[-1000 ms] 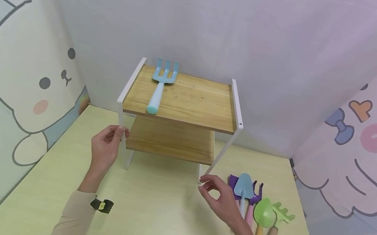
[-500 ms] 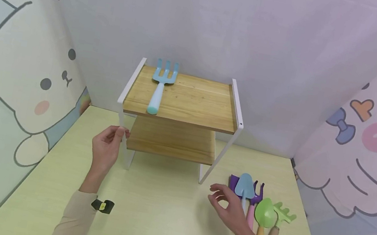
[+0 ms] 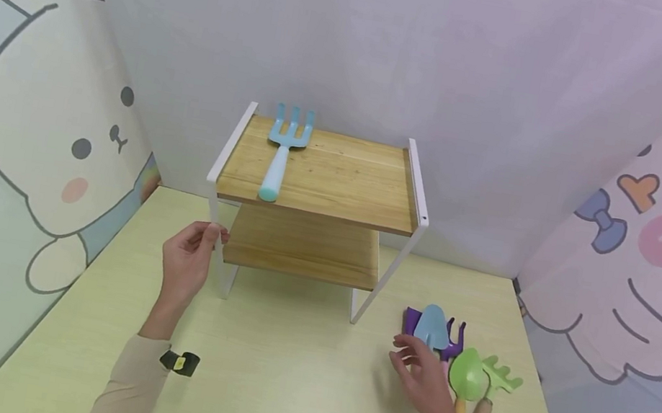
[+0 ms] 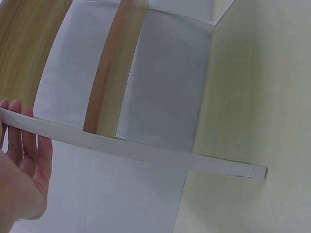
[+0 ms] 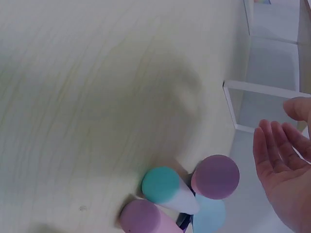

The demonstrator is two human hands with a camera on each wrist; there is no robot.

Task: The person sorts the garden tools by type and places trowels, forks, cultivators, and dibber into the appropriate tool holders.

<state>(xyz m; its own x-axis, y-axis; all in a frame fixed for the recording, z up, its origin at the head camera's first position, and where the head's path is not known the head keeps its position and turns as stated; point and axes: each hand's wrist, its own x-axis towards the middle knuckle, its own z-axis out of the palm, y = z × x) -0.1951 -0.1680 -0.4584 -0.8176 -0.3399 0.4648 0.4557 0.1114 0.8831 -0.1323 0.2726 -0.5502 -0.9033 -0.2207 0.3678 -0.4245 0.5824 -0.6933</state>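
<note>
My left hand (image 3: 186,263) grips the left front leg of a two-tier shelf; in the left wrist view its fingers pass behind the white leg (image 4: 141,149). On the wooden top board (image 3: 348,184) a light blue hand fork (image 3: 275,171) lies near the left side, tines to the back. My right hand (image 3: 425,383) hovers over the garden tools at the right, holding nothing, fingers loosely bent. Partly under it is a light blue trowel (image 3: 432,322), its handle hidden in the head view. Handle ends, one teal (image 5: 160,184), appear below the hand in the right wrist view.
Beside the blue trowel lie a purple tool (image 3: 411,319), a purple hand fork (image 3: 454,340), a green trowel (image 3: 469,374) and a green rake (image 3: 499,377) with a wooden handle. The pale table (image 3: 277,373) ends at cartoon-printed cloth walls (image 3: 365,44).
My right hand has moved right and slightly down, away from the shelf's right front leg to above the tools. The left hand stays on its leg.
</note>
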